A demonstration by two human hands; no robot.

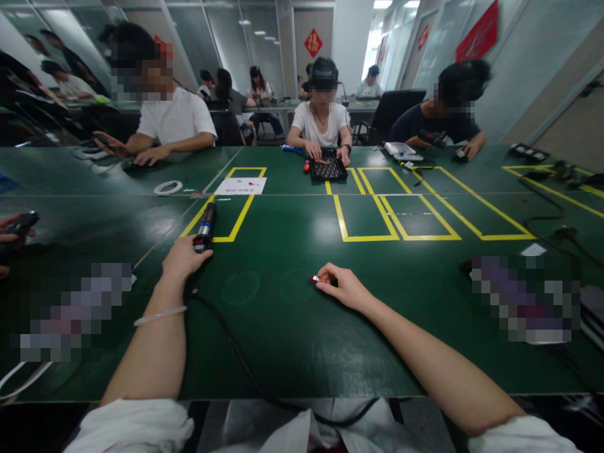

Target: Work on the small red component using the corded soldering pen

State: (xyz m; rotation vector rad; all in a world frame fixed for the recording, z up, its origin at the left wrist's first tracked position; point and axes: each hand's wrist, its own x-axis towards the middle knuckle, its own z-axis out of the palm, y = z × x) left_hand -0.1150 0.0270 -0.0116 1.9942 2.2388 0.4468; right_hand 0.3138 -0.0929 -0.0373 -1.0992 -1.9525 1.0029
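Left hand (183,258) is grasping dark blue-banded cylinder (206,221); right hand (343,287) is pinching small red-silver piece (314,279). Black rectangular tray (329,177), contents unclear, is lying near green table's (292,346) far edge.

Green worktop (292,352) marked with yellow tape (371,238) outlines. On it: a printed paper sheet (241,186) overlapping one outline, a white ring (168,188) to its left, a black tray (329,178) farther back, and a black cable (231,340) crossing the near edge.

Dim indoor light, bright ceiling lamps (382,4), soft glare on green tabletop (292,220), stretched, blurry edges
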